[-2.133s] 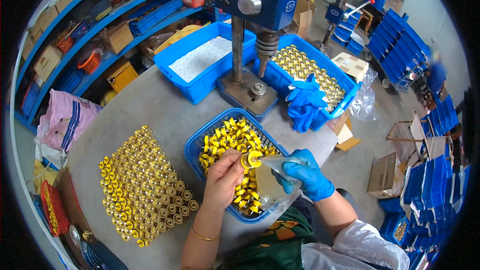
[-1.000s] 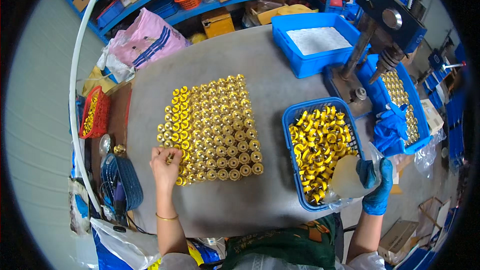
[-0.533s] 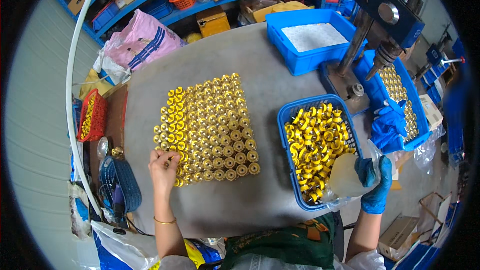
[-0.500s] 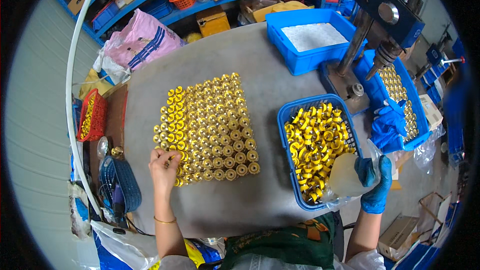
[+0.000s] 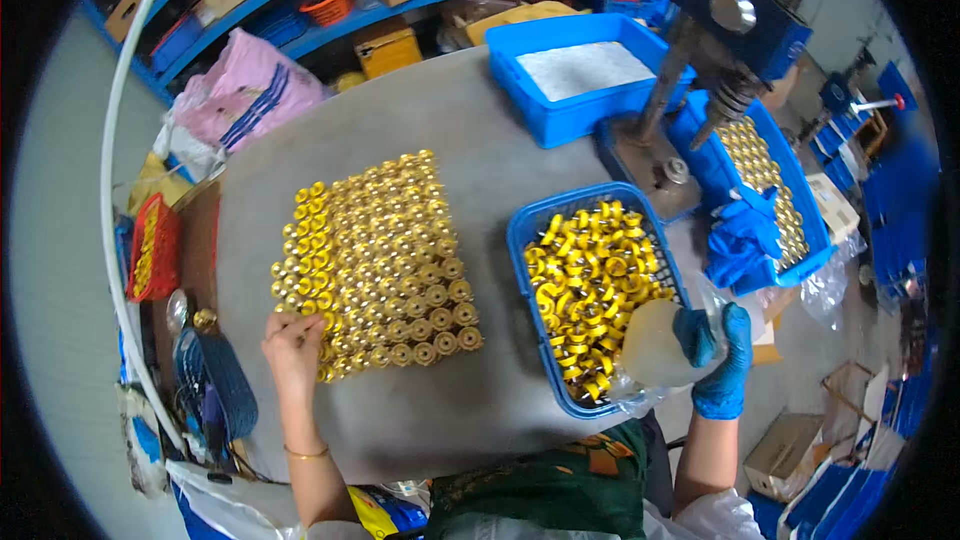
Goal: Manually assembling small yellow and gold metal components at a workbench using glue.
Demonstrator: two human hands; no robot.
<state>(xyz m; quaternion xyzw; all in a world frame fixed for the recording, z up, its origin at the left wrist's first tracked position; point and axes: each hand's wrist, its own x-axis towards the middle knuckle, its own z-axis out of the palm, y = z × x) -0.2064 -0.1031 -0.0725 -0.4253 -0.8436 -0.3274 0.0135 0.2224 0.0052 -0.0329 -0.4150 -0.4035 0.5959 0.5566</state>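
My bare left hand (image 5: 293,348) is at the near left edge of a block of small brass-coloured parts (image 5: 392,250) standing in close rows on the grey table. Its fingertips are pinched at the yellow-ringed parts (image 5: 318,258) lining the block's left side; what lies between them is hidden. In a blue glove, my right hand (image 5: 722,355) grips a translucent whitish plastic container (image 5: 660,345). That container is tilted over the near right corner of a blue basket (image 5: 548,358). Many loose yellow-ringed parts (image 5: 592,290) fill the basket.
Behind the basket stands a bench press (image 5: 665,165). A blue tray with a white sheet (image 5: 545,125) is at the back; another blue bin (image 5: 815,255) holds brass parts and blue gloves (image 5: 745,237). On the left are a red basket (image 5: 155,250) and a dark blue basket (image 5: 230,390).
The whole view has shifted, so the table and its things appear farther left. Both hands keep nearly the same places relative to the parts and the basket.
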